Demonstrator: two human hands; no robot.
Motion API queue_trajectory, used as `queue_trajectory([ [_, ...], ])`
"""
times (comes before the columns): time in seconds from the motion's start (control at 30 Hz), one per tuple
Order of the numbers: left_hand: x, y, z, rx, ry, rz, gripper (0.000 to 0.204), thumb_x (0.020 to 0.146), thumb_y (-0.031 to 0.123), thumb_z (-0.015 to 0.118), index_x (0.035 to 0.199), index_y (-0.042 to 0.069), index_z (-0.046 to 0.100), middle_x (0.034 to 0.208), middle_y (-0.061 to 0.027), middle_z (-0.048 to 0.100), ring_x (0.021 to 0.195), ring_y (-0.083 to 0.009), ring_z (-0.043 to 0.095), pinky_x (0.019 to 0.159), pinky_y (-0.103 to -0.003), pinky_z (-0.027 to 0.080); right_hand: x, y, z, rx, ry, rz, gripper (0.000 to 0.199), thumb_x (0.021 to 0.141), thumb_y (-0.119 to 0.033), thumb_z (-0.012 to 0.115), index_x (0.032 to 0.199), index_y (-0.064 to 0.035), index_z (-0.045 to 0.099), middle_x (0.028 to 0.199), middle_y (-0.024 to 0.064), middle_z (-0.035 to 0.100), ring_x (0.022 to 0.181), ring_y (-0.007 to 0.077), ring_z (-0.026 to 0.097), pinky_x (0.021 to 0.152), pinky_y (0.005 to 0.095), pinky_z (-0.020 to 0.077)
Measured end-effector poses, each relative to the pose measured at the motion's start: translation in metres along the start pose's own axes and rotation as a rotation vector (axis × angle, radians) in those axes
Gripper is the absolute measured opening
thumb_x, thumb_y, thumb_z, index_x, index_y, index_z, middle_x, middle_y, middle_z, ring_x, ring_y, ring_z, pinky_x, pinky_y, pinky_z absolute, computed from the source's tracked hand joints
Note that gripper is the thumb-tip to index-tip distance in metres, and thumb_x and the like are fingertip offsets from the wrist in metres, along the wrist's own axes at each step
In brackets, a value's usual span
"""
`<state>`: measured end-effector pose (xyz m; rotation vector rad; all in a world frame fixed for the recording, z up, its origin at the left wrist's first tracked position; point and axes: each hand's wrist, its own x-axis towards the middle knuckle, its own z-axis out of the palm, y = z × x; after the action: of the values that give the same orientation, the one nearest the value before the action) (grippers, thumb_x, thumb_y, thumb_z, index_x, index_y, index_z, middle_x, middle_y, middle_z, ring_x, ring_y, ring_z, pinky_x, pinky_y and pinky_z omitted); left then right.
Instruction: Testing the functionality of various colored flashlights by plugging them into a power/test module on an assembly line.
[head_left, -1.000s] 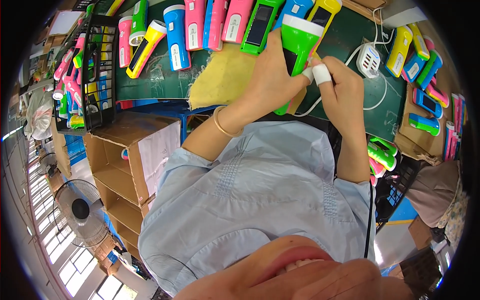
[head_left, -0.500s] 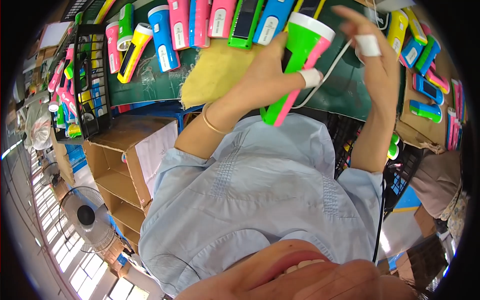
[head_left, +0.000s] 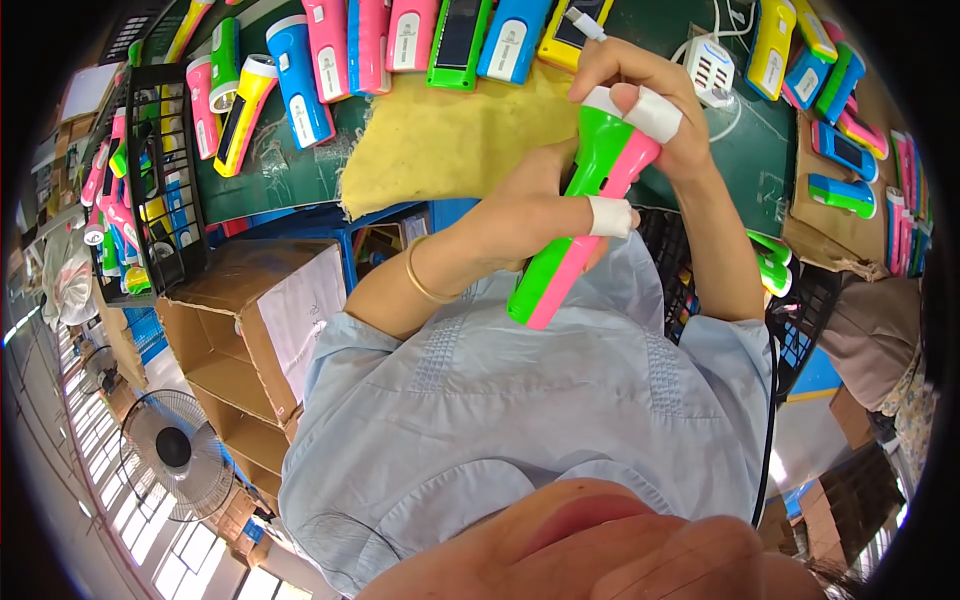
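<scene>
A green and pink flashlight (head_left: 612,160) with a white head rim is tilted in front of my chest, its head pointing away from me. My left hand (head_left: 540,215) wraps around its body, the taped thumb lying across the upper side. At the head end, my right hand (head_left: 660,105) grips the rim, with its taped thumb on the edge and the other fingers bent beyond it. Just past the right fingers shows a white USB plug (head_left: 585,24); whether those fingers touch its cable is hidden. Beneath the hands, a yellow cloth (head_left: 430,140) covers part of the green tabletop (head_left: 760,150).
Several colourful flashlights, among them a blue one (head_left: 300,85), line the table's far side. A white multi-port USB charger (head_left: 709,72) with cables sits right of my hands. A black crate (head_left: 170,190) and cardboard box (head_left: 250,290) stand left; more flashlights lie on cardboard (head_left: 805,225) at right.
My right hand has come in from the right and closed on the flashlight's head. The flashlight has moved nearer my body and turned. The white cable no longer hangs beside it.
</scene>
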<state>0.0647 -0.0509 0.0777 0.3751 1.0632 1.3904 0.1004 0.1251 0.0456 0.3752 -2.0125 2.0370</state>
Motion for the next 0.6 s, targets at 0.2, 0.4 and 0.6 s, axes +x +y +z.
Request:
queue_trajectory([
  [0.2,-0.007,-0.003,0.004,-0.397,-0.188,0.037,0.038,0.077,0.017,0.059,0.105,-0.005,0.045,0.066,-0.0097,0.052,0.045,-0.0165,0.052,0.039,-0.029,0.039,0.007,-0.011,0.010,0.039,0.013,-0.064,0.036,0.081,-0.034,0.048,0.083,0.0010,0.055,0.078,0.0055,0.047,0.075,0.0134,0.044,0.066,0.0251,0.0331],
  [0.4,0.004,0.007,-0.001,-0.086,-0.011,-0.058,0.033,0.075,0.016,0.064,0.096,-0.003,0.046,0.063,-0.0090,0.053,0.043,-0.0165,0.053,0.040,-0.027,0.042,0.010,-0.022,0.002,-0.162,0.001,0.258,0.025,0.078,-0.025,0.048,0.078,-0.0006,0.052,0.072,0.0005,0.048,0.069,0.0082,0.044,0.061,0.0227,0.0349],
  [0.6,0.009,0.000,0.002,0.129,0.120,0.079,0.035,0.077,0.024,0.063,0.095,0.000,0.046,0.061,-0.0076,0.053,0.046,-0.0144,0.052,0.042,-0.025,0.042,0.003,-0.020,0.002,-0.165,0.120,0.327,0.023,0.085,-0.023,0.051,0.089,-0.0006,0.057,0.087,0.0031,0.058,0.084,0.0108,0.054,0.076,0.0246,0.0429],
])
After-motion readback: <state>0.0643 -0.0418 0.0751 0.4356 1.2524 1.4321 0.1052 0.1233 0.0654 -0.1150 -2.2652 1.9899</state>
